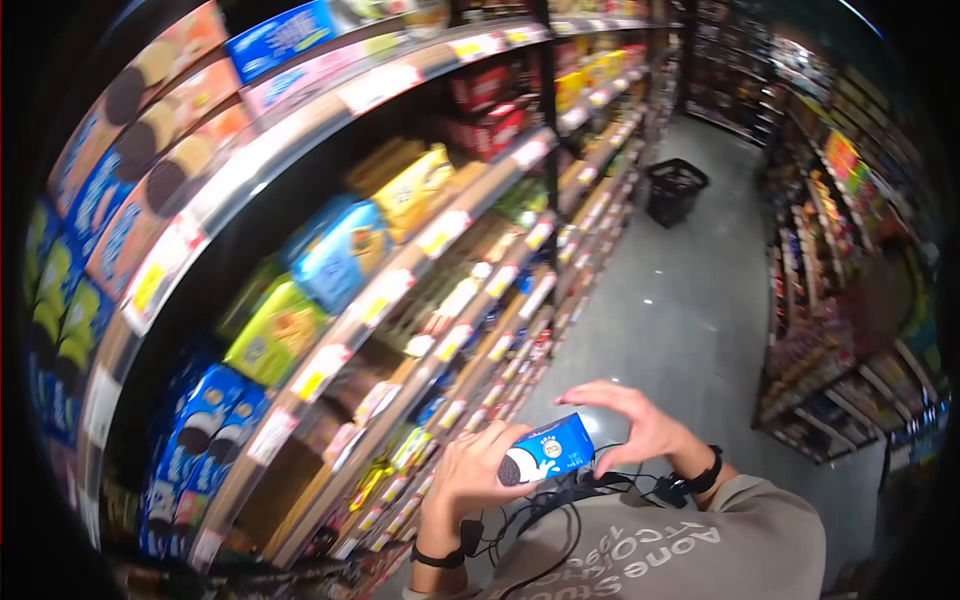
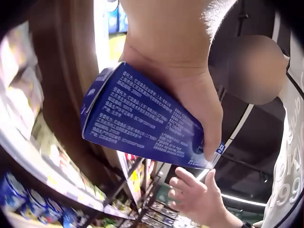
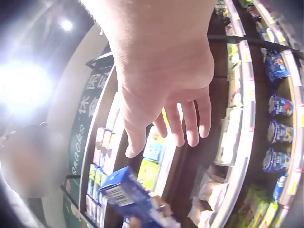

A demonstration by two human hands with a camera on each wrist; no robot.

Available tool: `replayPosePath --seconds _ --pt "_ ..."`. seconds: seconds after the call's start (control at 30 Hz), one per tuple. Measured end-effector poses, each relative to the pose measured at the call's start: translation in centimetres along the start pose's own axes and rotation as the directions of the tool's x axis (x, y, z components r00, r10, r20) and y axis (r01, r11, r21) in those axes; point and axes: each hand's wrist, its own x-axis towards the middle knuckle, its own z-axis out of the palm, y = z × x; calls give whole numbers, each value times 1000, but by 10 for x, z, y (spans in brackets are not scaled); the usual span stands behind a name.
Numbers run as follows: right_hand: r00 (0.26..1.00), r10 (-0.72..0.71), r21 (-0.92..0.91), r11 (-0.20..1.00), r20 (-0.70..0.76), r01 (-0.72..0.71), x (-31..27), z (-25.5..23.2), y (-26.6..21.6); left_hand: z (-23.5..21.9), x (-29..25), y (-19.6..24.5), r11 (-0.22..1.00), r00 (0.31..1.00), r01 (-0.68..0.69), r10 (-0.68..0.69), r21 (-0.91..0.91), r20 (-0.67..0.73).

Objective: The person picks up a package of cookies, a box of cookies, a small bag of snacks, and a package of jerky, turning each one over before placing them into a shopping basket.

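My left hand [image 1: 468, 468] grips a blue box of sandwich cookies [image 1: 560, 448] in front of my chest, with a dark cookie and white cream printed on its face. In the left wrist view, a side of the cookie box [image 2: 137, 114] with white small print faces the camera, and the thumb lies along it. My right hand [image 1: 645, 430] hovers just off the box's other end, its fingers spread and holding nothing. From the right wrist, the right hand [image 3: 166, 90] hangs with loose fingers above the box, whose barcode end shows.
Tall shelves [image 1: 440, 235] of packaged snacks run along the left, with blue, green and yellow cookie packs close by. A black shopping basket [image 1: 676, 190] stands on the grey floor [image 1: 665, 290] farther up the aisle. More stocked shelves [image 1: 815, 330] line the right.
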Motion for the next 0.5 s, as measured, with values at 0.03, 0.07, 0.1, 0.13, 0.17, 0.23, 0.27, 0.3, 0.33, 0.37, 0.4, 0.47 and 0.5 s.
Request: replayPosePath --seconds 0.03,0.07,0.1,0.13,0.17,0.23,0.27,0.3,0.33,0.37,0.4,0.47,0.5 --pt "1000 -21 -56 998 4 21 -7 0 -10 14 11 5 1000 1000 2 -2 -19 14" --pt "1000 -19 -79 997 -5 19 -12 1 -18 30 20 10 999 999 12 -12 -29 31" --pt "999 2 -103 995 -39 -6 -22 0 -17 44 27 16 999 999 28 -26 -32 47" --pt "997 19 -123 992 -73 -28 -31 1 -12 56 33 19 998 996 30 -26 -51 84" --pt "994 31 -141 989 -105 -46 -39 1 -6 64 38 26 994 992 65 -55 -84 110" --pt "955 109 -118 982 -276 -146 -55 1 5 79 49 40 979 981 140 -117 -145 157" --pt "928 165 -66 978 -333 -198 -63 -2 12 88 54 43 973 969 182 -154 -140 192" --pt "896 224 -11 969 -384 -247 -70 -5 15 92 59 47 980 974 148 -121 -133 191" --pt "863 211 -26 968 -460 -250 -71 -11 13 96 65 50 985 978 115 -90 -128 188" --pt "853 196 -35 969 -483 -243 -76 -21 14 97 73 53 989 982 84 -61 -122 180" --pt "845 178 -46 972 -504 -232 -82 -35 15 94 81 54 990 979 28 2 -140 204" --pt "811 165 -68 967 -561 -244 -92 -66 15 100 88 35 976 998 -63 62 -207 -9" --pt "781 164 -52 968 -602 -244 -100 -84 19 103 93 29 968 989 -117 92 -222 -119"
